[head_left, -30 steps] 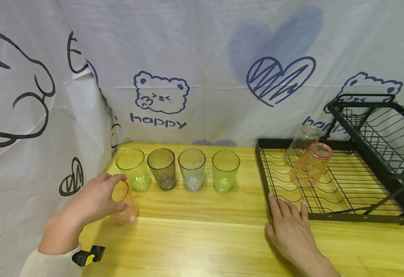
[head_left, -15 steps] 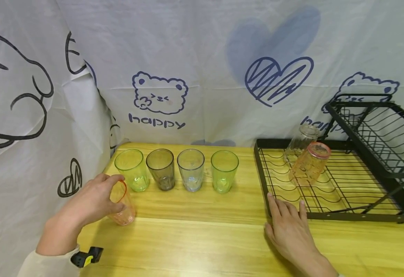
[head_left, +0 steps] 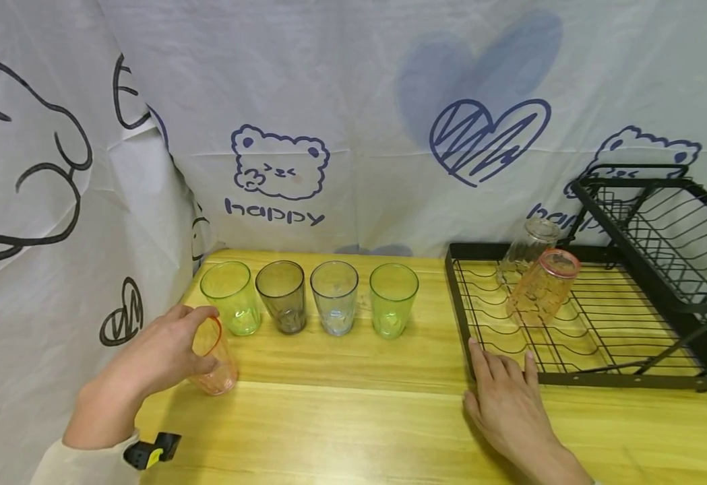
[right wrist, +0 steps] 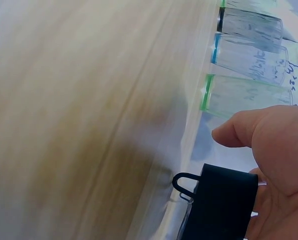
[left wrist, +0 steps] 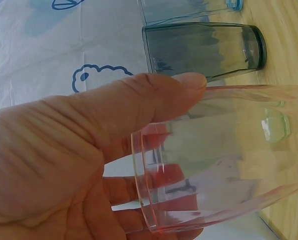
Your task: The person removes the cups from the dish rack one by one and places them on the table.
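In the head view, my left hand (head_left: pixel 159 347) grips an upright pink-orange drinking glass (head_left: pixel 222 377) by its upper part, at the left of the table. The left wrist view has the thumb on the near side of this glass (left wrist: pixel 228 165) and fingers round the far side. My right hand (head_left: pixel 511 404) rests at the front left corner of the black dish rack (head_left: pixel 608 380), its fingers stretched over the rim. Behind the left hand stands a row of upright glasses: a green one (head_left: pixel 228 289), a smoky grey one (head_left: pixel 282 296), a bluish one (head_left: pixel 335 300) and another green one (head_left: pixel 393 300).
On the rack, a clear glass (head_left: pixel 523 259) and a pink glass (head_left: pixel 544 293) stand upside down and tilted. An upper wire tier (head_left: pixel 674 222) rises at the rack's right. A printed white cloth (head_left: pixel 365 135) hangs behind and to the left of the wooden table (head_left: pixel 353 431).
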Demonstrator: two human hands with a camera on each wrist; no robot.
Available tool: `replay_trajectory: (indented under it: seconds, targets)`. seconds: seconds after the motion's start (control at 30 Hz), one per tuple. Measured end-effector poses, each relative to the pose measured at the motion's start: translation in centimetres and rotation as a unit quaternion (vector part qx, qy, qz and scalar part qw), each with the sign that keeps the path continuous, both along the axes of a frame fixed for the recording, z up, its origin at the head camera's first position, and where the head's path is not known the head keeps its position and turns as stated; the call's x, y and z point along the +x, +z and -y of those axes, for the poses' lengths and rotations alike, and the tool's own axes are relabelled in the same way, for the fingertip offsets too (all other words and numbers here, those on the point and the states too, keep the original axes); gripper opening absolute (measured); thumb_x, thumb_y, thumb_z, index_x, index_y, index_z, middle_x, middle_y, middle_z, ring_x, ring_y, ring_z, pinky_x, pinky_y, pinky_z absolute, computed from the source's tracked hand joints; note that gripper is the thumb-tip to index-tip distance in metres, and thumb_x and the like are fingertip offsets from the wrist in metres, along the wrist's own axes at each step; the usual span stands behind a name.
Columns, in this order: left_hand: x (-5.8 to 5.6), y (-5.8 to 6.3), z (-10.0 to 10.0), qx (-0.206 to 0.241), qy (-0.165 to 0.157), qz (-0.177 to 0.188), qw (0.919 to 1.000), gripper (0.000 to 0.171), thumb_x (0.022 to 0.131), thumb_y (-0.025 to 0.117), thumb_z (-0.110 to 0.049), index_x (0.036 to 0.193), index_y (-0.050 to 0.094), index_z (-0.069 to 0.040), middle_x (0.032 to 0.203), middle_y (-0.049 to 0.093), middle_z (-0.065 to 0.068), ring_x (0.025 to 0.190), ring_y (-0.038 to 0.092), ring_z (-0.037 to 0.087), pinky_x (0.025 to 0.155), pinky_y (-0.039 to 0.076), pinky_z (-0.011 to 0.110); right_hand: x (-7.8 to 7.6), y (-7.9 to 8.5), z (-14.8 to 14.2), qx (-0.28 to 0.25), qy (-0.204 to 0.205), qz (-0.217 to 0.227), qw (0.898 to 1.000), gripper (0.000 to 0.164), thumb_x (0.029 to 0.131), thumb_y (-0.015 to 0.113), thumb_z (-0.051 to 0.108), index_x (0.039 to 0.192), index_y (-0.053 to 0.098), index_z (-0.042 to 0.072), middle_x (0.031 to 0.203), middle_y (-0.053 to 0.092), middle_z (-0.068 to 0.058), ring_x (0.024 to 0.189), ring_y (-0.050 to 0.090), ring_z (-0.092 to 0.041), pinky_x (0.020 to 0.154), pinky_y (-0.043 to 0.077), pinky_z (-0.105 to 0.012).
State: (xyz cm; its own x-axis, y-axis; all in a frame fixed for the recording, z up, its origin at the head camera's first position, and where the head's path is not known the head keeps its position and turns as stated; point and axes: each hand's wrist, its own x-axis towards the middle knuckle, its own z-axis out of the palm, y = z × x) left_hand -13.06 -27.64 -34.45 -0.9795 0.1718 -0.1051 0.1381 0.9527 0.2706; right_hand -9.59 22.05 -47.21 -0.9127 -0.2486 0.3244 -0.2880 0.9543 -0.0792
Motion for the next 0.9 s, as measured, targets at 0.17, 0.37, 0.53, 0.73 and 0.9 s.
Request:
replay_trajectory:
  seconds: [0.17, 0.37, 0.53, 0.73, 0.9]
  targets:
    - [0.0, 0.0, 0.0, -0.002, -0.001, 0.000, 1.0000, 0.082, 0.077, 0.092, -0.026, 0.147, 0.055, -0.005, 0.133, 0.057, 0.034, 0.109, 0.064, 0.051, 0.086, 0.055, 0.064, 0.0, 0.0, 0.0, 0.002, -0.002, 0.002, 1.000, 0.083, 0.090, 0.078, 0.025, 0.161, 0.040, 0.003, 0.139, 0.066, -0.021, 0.125, 0.060, -0.046, 0.117, 0.025, -0.079]
    - [-0.1, -0.1, -0.1, -0.008, -0.003, -0.003, 1.0000, 0.081, 0.077, 0.093, -0.026, 0.146, 0.055, -0.004, 0.131, 0.058, 0.033, 0.108, 0.065, 0.051, 0.086, 0.055, 0.063, 0.0, -0.1, 0.0, -0.003, -0.005, 0.006, 1.000, 0.082, 0.090, 0.076, 0.024, 0.161, 0.040, 0.004, 0.137, 0.066, -0.021, 0.124, 0.060, -0.046, 0.118, 0.024, -0.078]
    - [-0.3, -0.1, -0.2, -0.008, -0.003, 0.000, 1.0000, 0.080, 0.077, 0.092, -0.026, 0.145, 0.055, -0.005, 0.130, 0.058, 0.033, 0.106, 0.065, 0.049, 0.085, 0.055, 0.063, -0.1, 0.1, -0.2, -0.010, -0.010, 0.013, 1.000, 0.079, 0.092, 0.075, 0.026, 0.160, 0.041, 0.004, 0.134, 0.068, -0.023, 0.123, 0.060, -0.047, 0.118, 0.025, -0.077]
    - [-0.5, 0.0, -0.2, -0.006, -0.003, 0.008, 0.9999, 0.081, 0.078, 0.092, -0.027, 0.145, 0.054, -0.005, 0.131, 0.057, 0.034, 0.107, 0.064, 0.049, 0.084, 0.055, 0.063, -0.2, 1.1, -0.3, -0.030, -0.019, 0.037, 0.999, 0.071, 0.098, 0.074, 0.035, 0.157, 0.048, 0.006, 0.134, 0.068, -0.024, 0.122, 0.063, -0.047, 0.112, 0.035, -0.075]
    - [-0.4, 0.0, -0.1, -0.009, -0.002, 0.007, 0.9999, 0.080, 0.076, 0.092, -0.027, 0.144, 0.055, -0.005, 0.128, 0.057, 0.033, 0.104, 0.064, 0.049, 0.084, 0.055, 0.064, -1.2, 2.6, -0.6, -0.086, -0.026, 0.068, 0.994, 0.060, 0.104, 0.065, 0.042, 0.149, 0.057, 0.004, 0.135, 0.067, -0.026, 0.121, 0.064, -0.050, 0.100, 0.049, -0.071]
